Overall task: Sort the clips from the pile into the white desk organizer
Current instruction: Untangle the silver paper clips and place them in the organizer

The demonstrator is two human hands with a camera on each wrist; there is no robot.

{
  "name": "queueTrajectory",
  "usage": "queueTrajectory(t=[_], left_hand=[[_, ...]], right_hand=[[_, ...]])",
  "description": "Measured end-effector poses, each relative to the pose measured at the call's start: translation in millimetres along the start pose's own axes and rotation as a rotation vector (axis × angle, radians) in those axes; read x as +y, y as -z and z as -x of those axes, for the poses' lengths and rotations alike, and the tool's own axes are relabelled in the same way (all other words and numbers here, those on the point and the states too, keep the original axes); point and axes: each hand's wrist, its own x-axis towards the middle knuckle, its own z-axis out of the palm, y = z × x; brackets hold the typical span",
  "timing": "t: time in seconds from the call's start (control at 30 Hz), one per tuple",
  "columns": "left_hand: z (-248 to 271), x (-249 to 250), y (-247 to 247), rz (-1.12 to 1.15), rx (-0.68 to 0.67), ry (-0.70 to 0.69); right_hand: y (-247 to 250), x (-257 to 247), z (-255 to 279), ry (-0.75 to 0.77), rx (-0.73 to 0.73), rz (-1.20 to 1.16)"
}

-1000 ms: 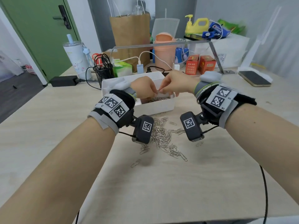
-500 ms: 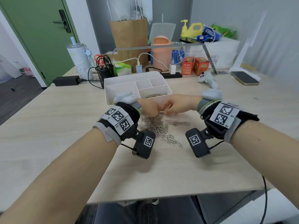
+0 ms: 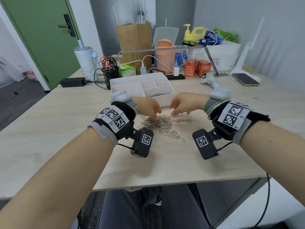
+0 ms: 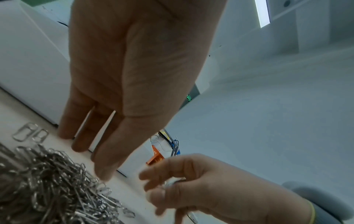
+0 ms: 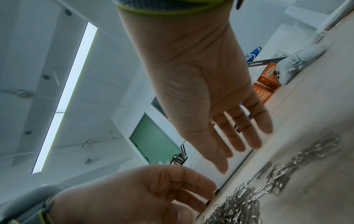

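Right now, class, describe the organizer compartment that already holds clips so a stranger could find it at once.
On the table, find the white organizer just beyond the clip pile. Its near right compartment, a wide one along the front wall, holds silver clips; no clips show in the other three.

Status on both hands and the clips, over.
Left hand open, fingers on clip pile. Right hand open above it. Organizer unobstructed.

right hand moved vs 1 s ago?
Yes. The right hand was over the organizer a second ago; it has come back toward the person, past the organizer's near wall, and is now above the clip pile.
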Motion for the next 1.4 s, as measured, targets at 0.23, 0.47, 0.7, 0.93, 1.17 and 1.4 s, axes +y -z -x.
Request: queueTrajectory(t=[0.23, 0.47, 0.7, 0.93, 1.17, 1.4], left_hand=[[8.4, -19.7, -3.1, 0.063, -0.186, 0.210], [5.1, -17.1, -19.2, 0.057, -0.401, 0.273], [13.0, -17.4, -16.9, 0.117, -0.300, 0.221], [22.1, -25.7, -16.5, 0.002, -0.362, 0.281], [16.3, -18.1, -24.6, 0.069, -0.339, 0.227], [11.5, -21.6, -22.1, 0.106, -0.102, 0.229]], right_hand=[[-2.6, 27.0, 19.8, -0.286, -0.111, -0.114], [-23.9, 13.8, 8.0, -0.157, -0.044, -0.209], [-8.3, 21.1, 22.7, -0.196, 0.032, -0.109], [-6.5, 40.1, 43.0, -0.342, -0.274, -0.080], [-26.0, 16.0, 23.6, -0.174, -0.223, -0.126], [-17.7, 13.4, 29.8, -0.141, -0.190, -0.128]])
